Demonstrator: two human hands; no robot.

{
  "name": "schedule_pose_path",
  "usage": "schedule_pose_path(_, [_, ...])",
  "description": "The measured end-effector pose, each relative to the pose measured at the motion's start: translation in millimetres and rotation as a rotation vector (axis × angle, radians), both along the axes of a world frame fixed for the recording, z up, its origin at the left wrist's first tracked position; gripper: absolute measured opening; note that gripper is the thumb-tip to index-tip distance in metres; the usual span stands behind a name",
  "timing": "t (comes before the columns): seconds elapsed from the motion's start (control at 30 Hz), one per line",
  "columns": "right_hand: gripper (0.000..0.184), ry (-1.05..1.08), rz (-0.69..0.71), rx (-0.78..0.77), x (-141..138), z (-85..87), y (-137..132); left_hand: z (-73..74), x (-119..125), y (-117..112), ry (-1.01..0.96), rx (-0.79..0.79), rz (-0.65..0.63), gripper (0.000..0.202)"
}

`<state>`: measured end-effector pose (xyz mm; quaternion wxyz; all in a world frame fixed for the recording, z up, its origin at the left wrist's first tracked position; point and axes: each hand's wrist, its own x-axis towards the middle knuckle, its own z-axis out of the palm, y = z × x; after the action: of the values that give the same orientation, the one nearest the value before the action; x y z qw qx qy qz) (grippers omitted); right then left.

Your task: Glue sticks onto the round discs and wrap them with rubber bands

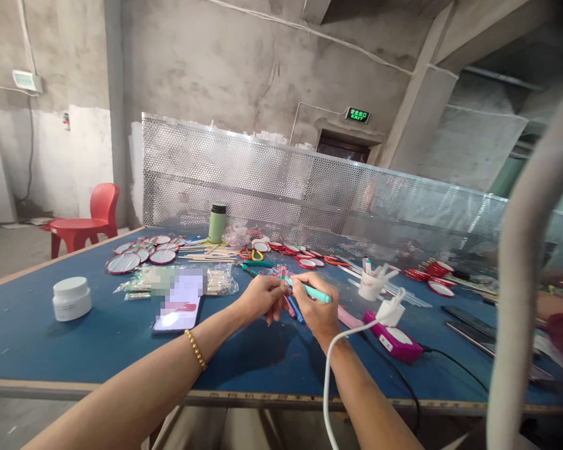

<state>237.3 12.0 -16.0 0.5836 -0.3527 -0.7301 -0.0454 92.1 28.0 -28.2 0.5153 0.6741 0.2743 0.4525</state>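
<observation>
My right hand point(315, 306) is closed around a turquoise marker pen point(319, 295), its tip pointing left toward my other hand. Close beside it, my left hand point(263, 297) has its fingers pinched together; a small red and green piece point(283, 274) shows at the fingertips, too small to name. Below and between the hands lie a blue marker point(296, 310) and a pink one, partly hidden. Just behind them is a tangle of thin coloured strands. To the left of my left hand, a lit phone point(180, 302) leans on plastic bags of pale sticks point(143, 281).
Red-rimmed round discs point(123, 263) lie at the back left, near a green bottle point(217, 223). A white jar point(72, 299) stands at left. Toward the right are a cup of pens point(371, 282), a magenta power strip point(398, 340) and a white cable point(328, 387). A perforated metal screen point(263, 181) borders the table.
</observation>
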Motion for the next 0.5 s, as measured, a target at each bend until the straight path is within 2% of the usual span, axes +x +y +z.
schedule_pose_path(0.5, [0.019, -0.007, 0.003, 0.002, 0.0, -1.3, 0.5, -5.6, 0.9, 5.2, -0.036, 0.01, -0.011, 0.031])
